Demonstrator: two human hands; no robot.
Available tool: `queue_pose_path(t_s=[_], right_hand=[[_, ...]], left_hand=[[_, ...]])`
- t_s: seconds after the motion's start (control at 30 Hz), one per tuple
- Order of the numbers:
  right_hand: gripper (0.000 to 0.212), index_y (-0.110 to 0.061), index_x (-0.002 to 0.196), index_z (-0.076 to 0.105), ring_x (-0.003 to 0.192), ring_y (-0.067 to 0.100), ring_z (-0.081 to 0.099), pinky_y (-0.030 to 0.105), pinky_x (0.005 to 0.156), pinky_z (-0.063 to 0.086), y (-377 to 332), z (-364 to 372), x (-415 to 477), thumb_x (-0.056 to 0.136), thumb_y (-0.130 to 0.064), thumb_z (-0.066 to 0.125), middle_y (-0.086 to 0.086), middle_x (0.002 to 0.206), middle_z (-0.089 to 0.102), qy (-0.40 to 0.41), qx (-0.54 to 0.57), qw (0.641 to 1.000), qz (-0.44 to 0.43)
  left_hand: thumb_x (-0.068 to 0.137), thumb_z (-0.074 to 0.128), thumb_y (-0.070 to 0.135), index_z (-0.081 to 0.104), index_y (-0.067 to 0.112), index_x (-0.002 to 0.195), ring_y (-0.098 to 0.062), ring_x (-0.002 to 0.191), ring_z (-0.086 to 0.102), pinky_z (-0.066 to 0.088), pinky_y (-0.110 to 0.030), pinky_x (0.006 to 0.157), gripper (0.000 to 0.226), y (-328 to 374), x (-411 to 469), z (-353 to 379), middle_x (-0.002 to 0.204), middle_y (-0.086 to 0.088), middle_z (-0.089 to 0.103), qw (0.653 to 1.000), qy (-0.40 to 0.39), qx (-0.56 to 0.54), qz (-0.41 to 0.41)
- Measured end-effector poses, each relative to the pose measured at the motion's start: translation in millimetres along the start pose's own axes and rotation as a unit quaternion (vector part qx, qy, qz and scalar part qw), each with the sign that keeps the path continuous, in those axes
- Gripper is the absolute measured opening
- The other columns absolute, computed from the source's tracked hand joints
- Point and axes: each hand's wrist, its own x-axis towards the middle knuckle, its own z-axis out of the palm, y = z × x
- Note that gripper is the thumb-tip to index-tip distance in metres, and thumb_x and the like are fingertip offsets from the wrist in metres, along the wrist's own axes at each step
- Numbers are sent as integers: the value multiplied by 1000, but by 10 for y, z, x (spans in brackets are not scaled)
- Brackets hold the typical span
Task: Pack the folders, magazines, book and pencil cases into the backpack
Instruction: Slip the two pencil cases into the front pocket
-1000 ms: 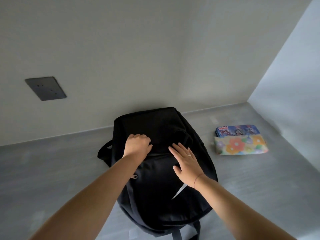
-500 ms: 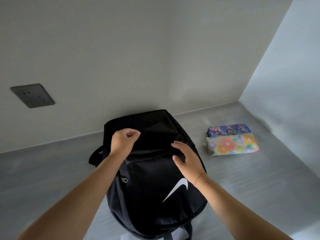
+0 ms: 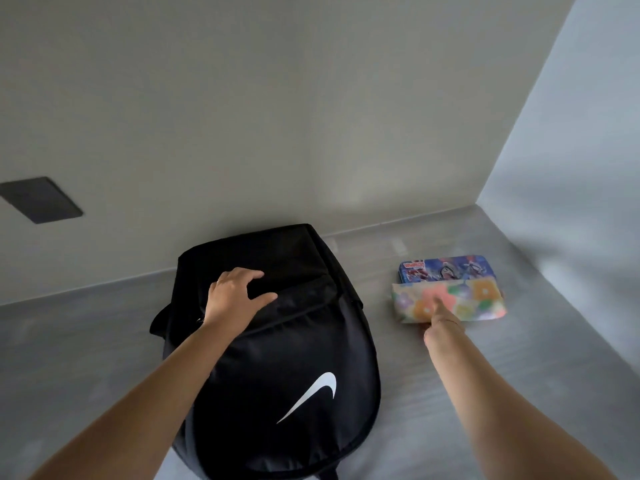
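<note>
Backpack [image 3: 277, 358] under spread left hand [image 3: 235, 299]; right hand [image 3: 441, 322] touches floral pencil case [image 3: 450, 301].

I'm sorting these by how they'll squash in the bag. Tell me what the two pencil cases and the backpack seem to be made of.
Floral pencil case: soft fabric, matte; its outline sags and bulges unevenly.
Blue pencil case: probably a printed tin or hard plastic; crisp rounded corners, flat top, slight sheen.
Backpack: black woven synthetic, likely polyester or nylon; a faint sheen, wrinkles near the left hand.
</note>
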Motion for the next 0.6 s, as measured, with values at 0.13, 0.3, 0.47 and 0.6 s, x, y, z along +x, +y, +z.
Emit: queue_pose_path(t_s=[0.13,0.3,0.47,0.6], right_hand=[[70,-6,126,45,105,24,58,37,82,49,88,48,1032,72,-48,62,8,126,53,-58,-29,998,-26],[22,-7,102,57,74,16,54,35,92,46,-109,5,314,86,-20,64,8,112,56,-23,17,1000,4],[3,-16,92,57,65,10,64,28,79,56,-143,-144,-84,91,-16,55,-3,86,72,-123,115,985,-22],[13,-19,95,60,56,3,68,22,48,56,-206,-103,-620,91,-8,54,-11,62,72,-253,126,957,-72]], left_hand=[[83,66,42,62,23,118,-16,114,52,35,-34,100,40,-70,-24,-70,120,6,61,999,35,-5,-15],[87,65,31,72,22,103,-14,97,60,46,-29,82,20,-104,-36,-181,101,5,68,997,43,-38,-48],[83,69,32,75,23,92,-8,83,62,45,-23,72,14,-97,15,-261,87,8,71,987,48,-121,-90],[81,72,31,76,21,90,-5,83,62,45,-20,73,13,-73,49,-350,83,10,70,979,56,-172,-94]])
